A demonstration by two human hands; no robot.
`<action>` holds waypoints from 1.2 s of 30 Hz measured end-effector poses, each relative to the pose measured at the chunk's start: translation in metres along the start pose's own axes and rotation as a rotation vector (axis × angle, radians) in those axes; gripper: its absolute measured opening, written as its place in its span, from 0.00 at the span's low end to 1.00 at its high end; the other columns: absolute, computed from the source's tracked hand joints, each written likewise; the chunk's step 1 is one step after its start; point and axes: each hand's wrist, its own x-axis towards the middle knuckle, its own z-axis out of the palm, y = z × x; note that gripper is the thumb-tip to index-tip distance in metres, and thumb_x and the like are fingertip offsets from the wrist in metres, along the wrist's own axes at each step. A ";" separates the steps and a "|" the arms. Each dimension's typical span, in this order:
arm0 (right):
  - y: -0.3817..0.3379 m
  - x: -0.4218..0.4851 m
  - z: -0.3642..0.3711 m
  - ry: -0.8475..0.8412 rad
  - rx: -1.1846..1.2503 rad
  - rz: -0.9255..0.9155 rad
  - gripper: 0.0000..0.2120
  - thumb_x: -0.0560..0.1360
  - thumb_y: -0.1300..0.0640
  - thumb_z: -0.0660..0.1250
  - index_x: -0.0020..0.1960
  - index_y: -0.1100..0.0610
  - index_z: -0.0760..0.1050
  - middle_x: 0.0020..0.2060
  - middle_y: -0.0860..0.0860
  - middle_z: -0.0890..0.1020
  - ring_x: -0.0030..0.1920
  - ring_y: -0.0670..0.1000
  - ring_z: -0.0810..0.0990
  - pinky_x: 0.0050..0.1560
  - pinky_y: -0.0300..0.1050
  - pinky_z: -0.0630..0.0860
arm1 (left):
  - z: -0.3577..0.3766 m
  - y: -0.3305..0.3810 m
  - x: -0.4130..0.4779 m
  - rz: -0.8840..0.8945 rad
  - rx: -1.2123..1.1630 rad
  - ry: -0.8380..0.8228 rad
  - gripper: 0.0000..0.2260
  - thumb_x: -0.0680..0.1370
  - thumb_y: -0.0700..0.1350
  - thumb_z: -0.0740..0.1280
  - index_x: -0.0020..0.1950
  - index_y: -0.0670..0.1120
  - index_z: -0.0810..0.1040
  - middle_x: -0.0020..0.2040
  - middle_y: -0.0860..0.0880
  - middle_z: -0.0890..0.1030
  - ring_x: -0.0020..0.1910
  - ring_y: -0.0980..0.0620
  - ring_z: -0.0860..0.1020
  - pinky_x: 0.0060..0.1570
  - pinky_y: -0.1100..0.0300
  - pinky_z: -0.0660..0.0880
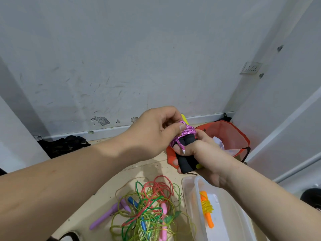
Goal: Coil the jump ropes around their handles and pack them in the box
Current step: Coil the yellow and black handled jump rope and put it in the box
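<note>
My right hand (205, 153) grips two black foam handles (186, 162) held together, with a pink braided rope (188, 132) coiled around their upper part. My left hand (156, 131) holds the coil, thumb pressed on the wraps. The rope's loose end (182, 148) hangs down over the handles. Below lies a tangled pile of jump ropes (149, 211) in green, red and yellow, with purple, blue and pink handles. A clear plastic box (191, 197) at the lower right holds an orange-handled rope (206, 209) wound with yellow cord.
A red fabric bag (231, 134) with white paper inside stands behind my hands by the wall. Black cloth (64, 145) lies at the left along the baseboard. A dark round object (312, 197) sits at the right edge.
</note>
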 end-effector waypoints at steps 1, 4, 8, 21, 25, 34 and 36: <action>0.000 0.000 0.002 -0.017 -0.040 -0.007 0.25 0.73 0.72 0.70 0.67 0.60 0.69 0.44 0.61 0.78 0.35 0.61 0.80 0.34 0.52 0.78 | 0.000 0.003 0.000 0.022 0.030 0.008 0.07 0.81 0.43 0.68 0.44 0.48 0.80 0.35 0.52 0.80 0.32 0.60 0.74 0.34 0.67 0.72; 0.000 0.001 0.006 -0.020 -0.171 -0.047 0.25 0.71 0.70 0.69 0.66 0.58 0.68 0.44 0.60 0.79 0.34 0.60 0.81 0.34 0.51 0.78 | -0.002 0.012 -0.004 0.099 0.093 0.030 0.06 0.81 0.44 0.68 0.45 0.49 0.80 0.35 0.51 0.81 0.32 0.56 0.77 0.34 0.61 0.73; -0.004 -0.002 0.013 0.000 -0.284 -0.095 0.28 0.68 0.66 0.67 0.64 0.48 0.65 0.45 0.60 0.80 0.34 0.58 0.84 0.35 0.54 0.81 | -0.002 0.024 -0.010 0.214 0.172 0.035 0.07 0.81 0.44 0.67 0.43 0.50 0.79 0.35 0.51 0.79 0.36 0.49 0.77 0.34 0.57 0.71; -0.018 -0.028 0.036 0.122 -0.632 -0.681 0.26 0.72 0.67 0.66 0.61 0.45 0.64 0.37 0.43 0.77 0.39 0.46 0.80 0.36 0.39 0.72 | -0.009 0.034 -0.006 0.304 0.159 0.269 0.06 0.78 0.39 0.72 0.45 0.49 0.85 0.41 0.57 0.80 0.44 0.56 0.79 0.42 0.67 0.72; -0.038 -0.049 0.030 -0.041 -0.394 -0.625 0.24 0.73 0.71 0.63 0.61 0.47 0.73 0.38 0.44 0.78 0.33 0.41 0.74 0.35 0.32 0.70 | -0.009 0.030 -0.006 0.318 0.111 0.314 0.06 0.77 0.40 0.74 0.47 0.51 0.86 0.48 0.52 0.76 0.45 0.53 0.79 0.43 0.62 0.76; -0.036 -0.046 0.016 0.019 -0.151 -0.501 0.22 0.67 0.57 0.70 0.60 0.44 0.78 0.53 0.45 0.83 0.41 0.53 0.77 0.44 0.49 0.73 | -0.018 0.024 -0.006 0.076 -0.205 0.263 0.11 0.68 0.43 0.81 0.46 0.50 0.83 0.39 0.52 0.80 0.39 0.52 0.77 0.45 0.48 0.80; -0.036 -0.046 0.014 0.010 -0.147 -0.510 0.22 0.67 0.58 0.70 0.60 0.45 0.77 0.53 0.47 0.83 0.41 0.54 0.78 0.45 0.50 0.74 | -0.018 0.025 -0.006 0.043 -0.218 0.249 0.11 0.66 0.46 0.82 0.44 0.49 0.83 0.37 0.50 0.80 0.38 0.48 0.76 0.44 0.43 0.78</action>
